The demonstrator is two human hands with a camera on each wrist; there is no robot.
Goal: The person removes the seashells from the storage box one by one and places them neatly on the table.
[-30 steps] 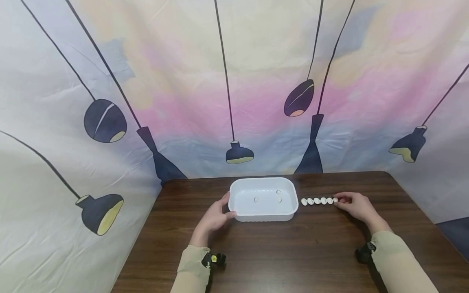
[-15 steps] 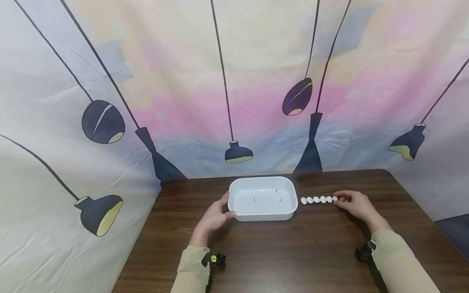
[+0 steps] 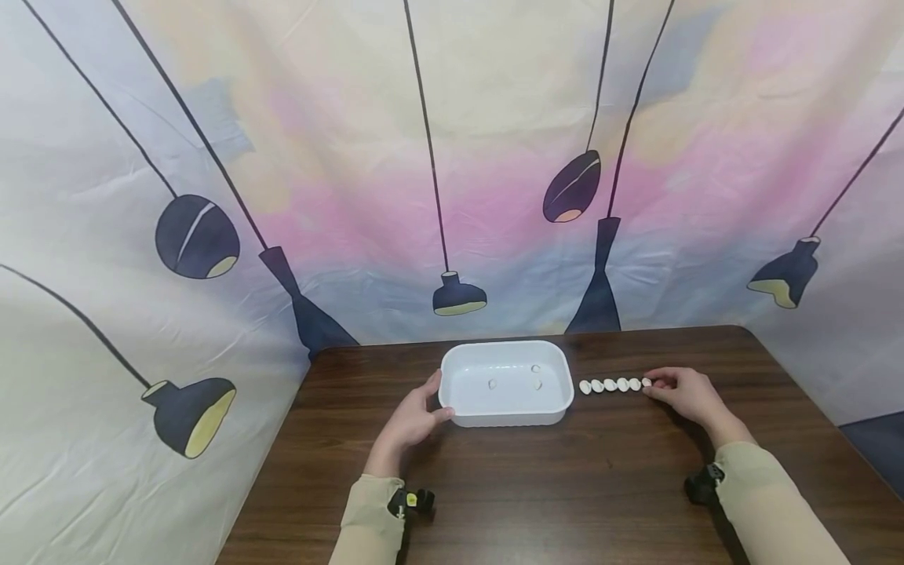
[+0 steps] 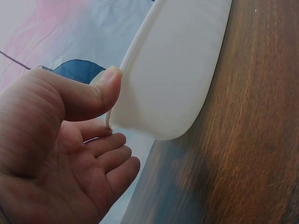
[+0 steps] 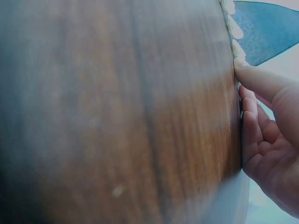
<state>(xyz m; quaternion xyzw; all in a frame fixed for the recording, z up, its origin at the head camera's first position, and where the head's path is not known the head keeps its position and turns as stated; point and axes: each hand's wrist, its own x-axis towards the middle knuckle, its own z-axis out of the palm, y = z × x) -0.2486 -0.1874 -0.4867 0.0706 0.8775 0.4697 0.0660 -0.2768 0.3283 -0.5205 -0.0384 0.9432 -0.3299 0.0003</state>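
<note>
A white rectangular tray stands near the table's back edge, with several small pale shell-like pieces lying apart inside it. At its left end the left hand grips the rim; the left wrist view shows the thumb of that hand on the tray wall. Right of the tray runs a straight row of small white pieces, set side by side. The right hand pinches the piece at the row's right end. In the right wrist view, the right hand partly hides that piece.
The dark wooden table reaches back to a hanging cloth printed with lamps. A dark device is strapped to each wrist, below the hands. A dark blue shape shows beyond the table's right edge.
The view has shifted slightly. Both hands keep their places, the left on the tray and the right at the row's end.
</note>
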